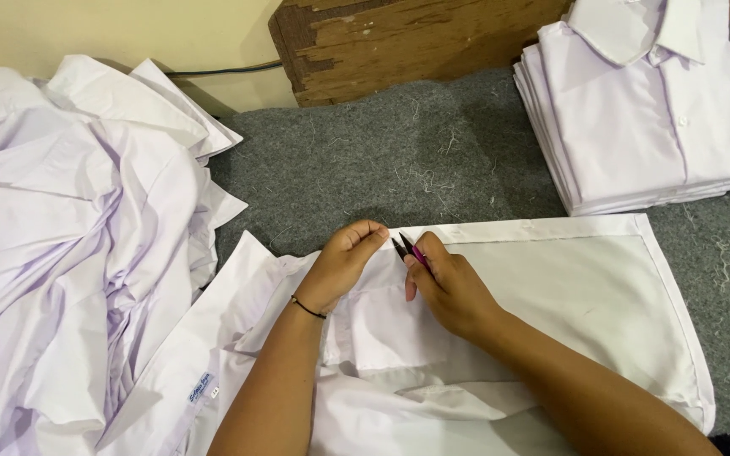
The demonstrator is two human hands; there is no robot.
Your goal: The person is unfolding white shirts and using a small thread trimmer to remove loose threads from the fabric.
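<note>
A white shirt (568, 304) lies spread flat on the grey felt table (399, 160) in front of me. My left hand (344, 262) pinches the shirt's upper edge, near the button placket, with a thin black band on the wrist. My right hand (449, 283) holds a small thread clipper (409, 248) with a pink handle and dark blades, its tip at the fabric edge just beside my left fingertips. The two hands almost touch.
A crumpled heap of white shirts (69, 245) fills the left side. A neat stack of folded white shirts (644, 110) sits at the back right. A worn wooden board (399, 42) leans against the wall, with a cable (221, 73) beside it.
</note>
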